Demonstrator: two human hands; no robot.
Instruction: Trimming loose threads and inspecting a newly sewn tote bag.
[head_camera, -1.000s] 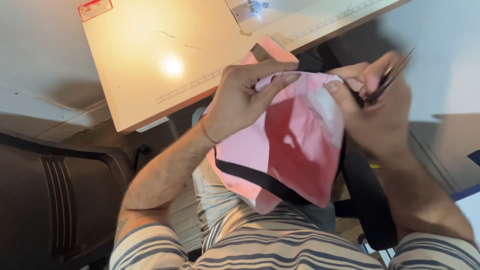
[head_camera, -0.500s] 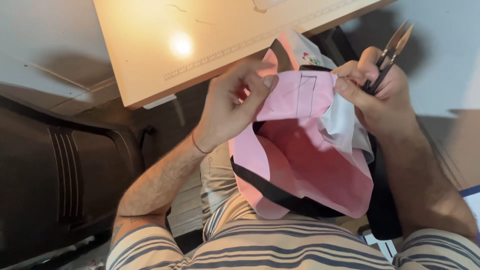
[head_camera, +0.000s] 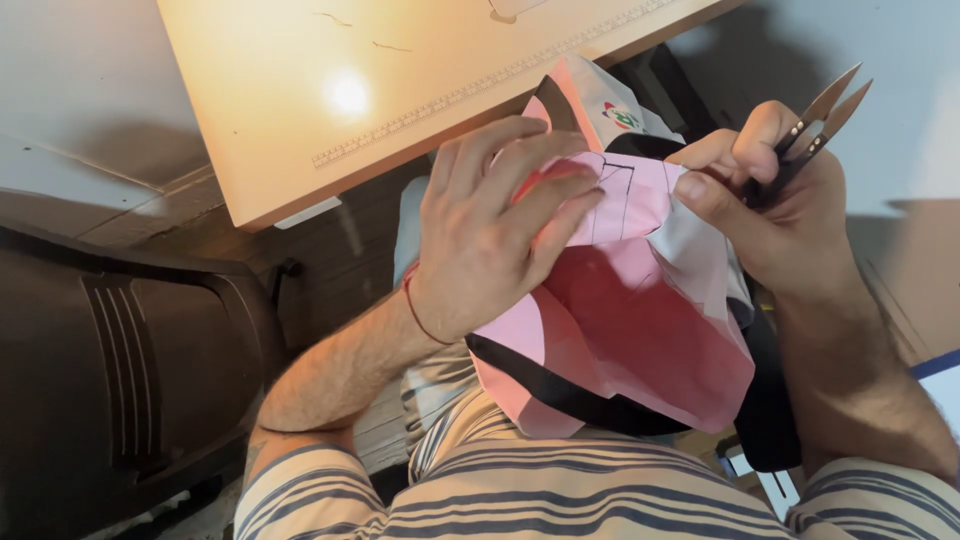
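Shifted: bag (head_camera: 640, 340) turned, flap up | left hand (head_camera: 490, 235) clamps flap | right hand (head_camera: 775, 215) pinches flap beside it, grips snips (head_camera: 815, 125) | trimming threads; next needs blades on flap edge

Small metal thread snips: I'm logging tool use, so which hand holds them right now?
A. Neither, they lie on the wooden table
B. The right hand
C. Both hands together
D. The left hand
B: the right hand grips the small metal thread snips, blades pointing up and away, while the left hand presses on the pink fabric bag with black trim.

Striped short sleeves (head_camera: 330, 490), thin red wristband (head_camera: 418, 312) on left wrist.
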